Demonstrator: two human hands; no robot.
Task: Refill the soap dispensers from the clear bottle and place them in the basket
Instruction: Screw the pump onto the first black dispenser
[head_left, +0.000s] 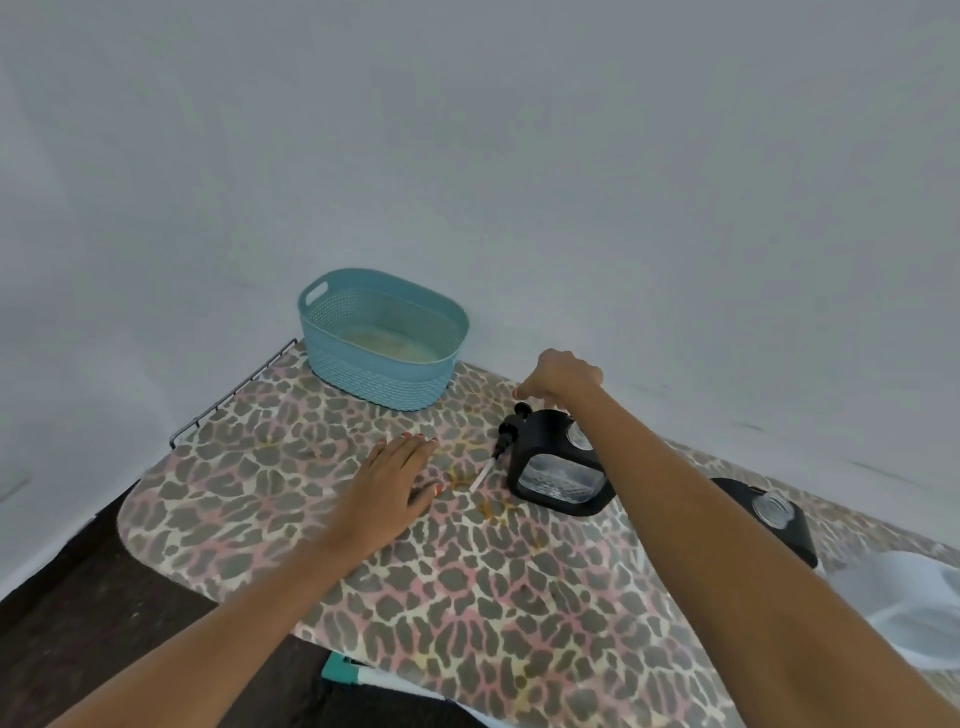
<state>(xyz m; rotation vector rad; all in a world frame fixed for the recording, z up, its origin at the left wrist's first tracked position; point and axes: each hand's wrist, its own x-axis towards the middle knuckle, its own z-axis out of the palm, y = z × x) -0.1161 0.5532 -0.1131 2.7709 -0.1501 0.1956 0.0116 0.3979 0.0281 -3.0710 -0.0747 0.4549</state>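
Left hand (389, 488) fingers spread flat | right hand (561, 374) fingers pinching pump (511, 428) | basket (382, 384) empty

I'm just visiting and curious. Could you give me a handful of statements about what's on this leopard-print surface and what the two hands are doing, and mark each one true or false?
1. The teal woven-look plastic basket holds a soap dispenser. False: no dispenser is in it.
2. The left hand lies flat and open on the leopard-print cover. True.
3. The right hand is over the black pump head lying beside the nearer black-framed clear dispenser. True.
4. That dispenser has its pump screwed on. False: the pump lies on the cover and the round opening is bare.
5. A second black dispenser sits further right. True.
6. The left hand holds the clear bottle. False: it holds nothing.
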